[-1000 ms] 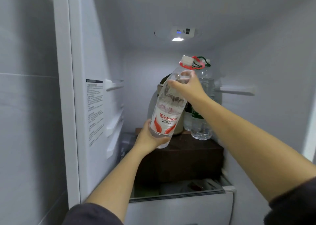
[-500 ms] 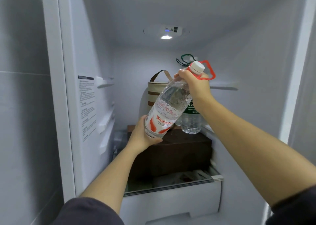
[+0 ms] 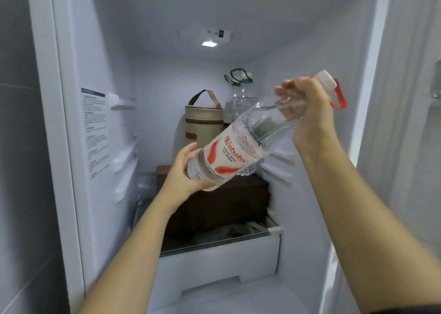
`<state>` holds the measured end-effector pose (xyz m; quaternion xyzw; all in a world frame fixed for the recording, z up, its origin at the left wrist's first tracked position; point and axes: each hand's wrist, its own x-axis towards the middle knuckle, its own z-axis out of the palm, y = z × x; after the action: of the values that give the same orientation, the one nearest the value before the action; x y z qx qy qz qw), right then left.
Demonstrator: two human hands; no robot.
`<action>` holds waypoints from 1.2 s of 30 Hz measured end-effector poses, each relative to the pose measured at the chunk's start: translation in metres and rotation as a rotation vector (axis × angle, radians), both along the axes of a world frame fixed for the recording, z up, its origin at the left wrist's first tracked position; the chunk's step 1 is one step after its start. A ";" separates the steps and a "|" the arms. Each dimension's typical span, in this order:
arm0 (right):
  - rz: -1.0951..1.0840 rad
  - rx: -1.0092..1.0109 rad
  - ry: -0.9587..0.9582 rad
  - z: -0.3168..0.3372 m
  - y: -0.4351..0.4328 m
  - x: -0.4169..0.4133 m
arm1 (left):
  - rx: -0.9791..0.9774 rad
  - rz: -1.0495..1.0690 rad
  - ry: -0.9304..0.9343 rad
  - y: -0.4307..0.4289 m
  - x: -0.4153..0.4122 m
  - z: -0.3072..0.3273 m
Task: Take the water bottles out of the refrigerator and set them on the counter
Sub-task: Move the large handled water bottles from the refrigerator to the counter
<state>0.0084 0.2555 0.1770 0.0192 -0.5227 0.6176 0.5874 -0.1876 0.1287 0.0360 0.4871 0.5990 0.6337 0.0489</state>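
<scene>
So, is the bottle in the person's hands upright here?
No, the red-label bottle is tilted: the right hand grips its neck high, the left hand holds its base lower.

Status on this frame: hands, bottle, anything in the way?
Left hand cups the base, right hand grips the neck of the red-label bottle. Bottle tilted, top up right. Green-handled bottle stands behind, beside beige bag. Path out looks clear.

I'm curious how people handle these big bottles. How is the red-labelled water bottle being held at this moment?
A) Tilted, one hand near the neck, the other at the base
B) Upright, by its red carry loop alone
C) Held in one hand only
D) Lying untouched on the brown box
A: the water bottle is tilted, with the right hand gripping near its neck and the left hand cupping its base.
</scene>
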 end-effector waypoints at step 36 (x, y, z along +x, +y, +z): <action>-0.124 0.080 0.069 -0.099 -0.083 0.194 | 0.337 -0.686 -1.179 -0.033 0.209 -0.094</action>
<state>0.2023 0.1722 0.0778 0.0315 -0.5267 0.5575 0.6409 0.0209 0.0954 -0.0582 0.2246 0.1788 0.8252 0.4864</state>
